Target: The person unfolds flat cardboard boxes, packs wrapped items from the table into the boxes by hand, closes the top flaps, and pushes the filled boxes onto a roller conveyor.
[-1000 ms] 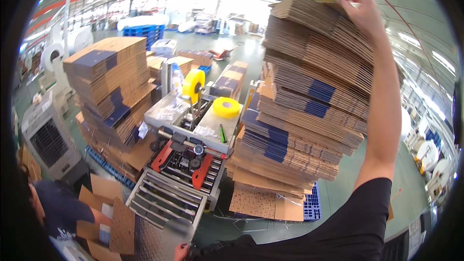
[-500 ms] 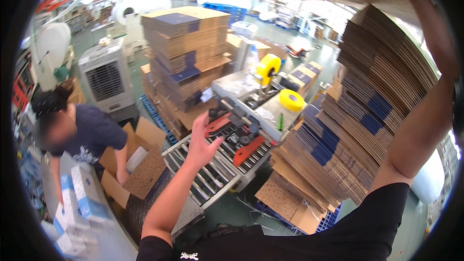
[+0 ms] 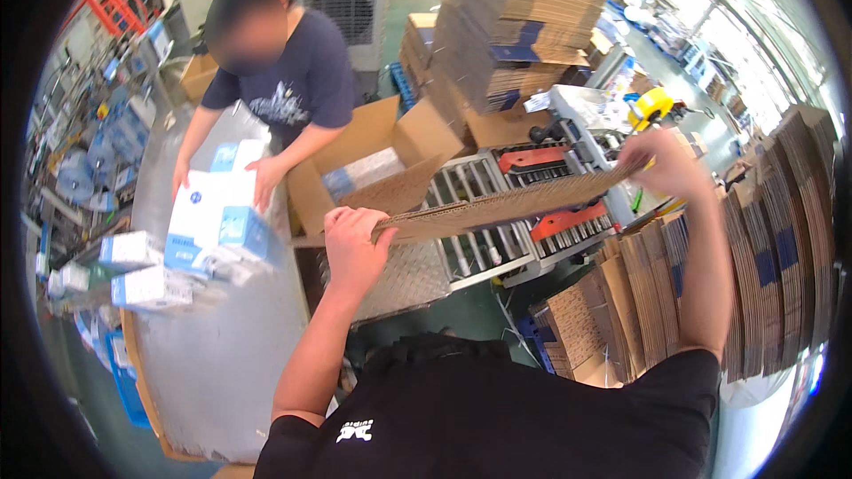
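Note:
A flattened cardboard box (image 3: 506, 208) stretches across in front of me, seen nearly edge-on above the roller conveyor. My left hand (image 3: 353, 253) is closed around its left end, thumb on the near side. At the opposite end my right hand (image 3: 672, 165) grips the cardboard, its fingers slightly blurred. Just beyond my left hand stands an open carton (image 3: 306, 200) with its flaps up and a white-and-blue box inside. Under the cardboard I see parts of the roller conveyor (image 3: 466, 257) and the taping machine's red guides (image 3: 568, 222).
Across the metal table (image 3: 213, 364), a co-worker (image 3: 306, 62) holds white-and-blue boxes (image 3: 217, 204). More boxes (image 3: 151, 288) lie nearby. Stacked flattened cartons (image 3: 763, 257) stand to my right, with another tall stack (image 3: 510, 27) behind the conveyor. A yellow tape roll (image 3: 650, 108) sits on the machine.
The cardboard has come down from overhead at the right to in front of me. My left hand, open before, now grips it. My view has turned left; the co-worker now holds boxes over the table.

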Demonstrator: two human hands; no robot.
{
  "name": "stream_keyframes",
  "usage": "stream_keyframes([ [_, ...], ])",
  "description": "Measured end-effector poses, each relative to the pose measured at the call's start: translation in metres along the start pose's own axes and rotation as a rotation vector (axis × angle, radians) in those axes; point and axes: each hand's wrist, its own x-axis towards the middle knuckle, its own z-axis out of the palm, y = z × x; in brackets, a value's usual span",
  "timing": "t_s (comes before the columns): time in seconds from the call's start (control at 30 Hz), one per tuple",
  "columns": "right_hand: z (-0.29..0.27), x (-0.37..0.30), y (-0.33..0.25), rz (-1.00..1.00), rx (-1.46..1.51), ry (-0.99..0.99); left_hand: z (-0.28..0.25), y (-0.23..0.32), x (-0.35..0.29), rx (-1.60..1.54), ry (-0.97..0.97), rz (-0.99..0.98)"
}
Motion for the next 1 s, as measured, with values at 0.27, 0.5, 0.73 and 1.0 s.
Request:
stream_keyframes([
  [0.27, 0.333, 0.087, 0.014, -0.188, -0.004, -0.538, 0.005, -0.117, -0.074, 0.421, -0.008, -0.170],
  [0.5, 0.338, 0.114, 0.046, -0.008, 0.694, -0.658, 0.014, -0.131, -0.119, -0.017, 0.532, -0.639],
  [0.73, 0.308, 0.076, 0.029, -0.206, -0.245, -0.086, -0.034, -0.108, -0.103, -0.002, -0.074, -0.705],
  [1.0, 0.342, 0.050, 0.001, 0.309, -0.055, -0.472, 0.089, 0.035, -0.078, 0.250, -1.173, -0.481],
])
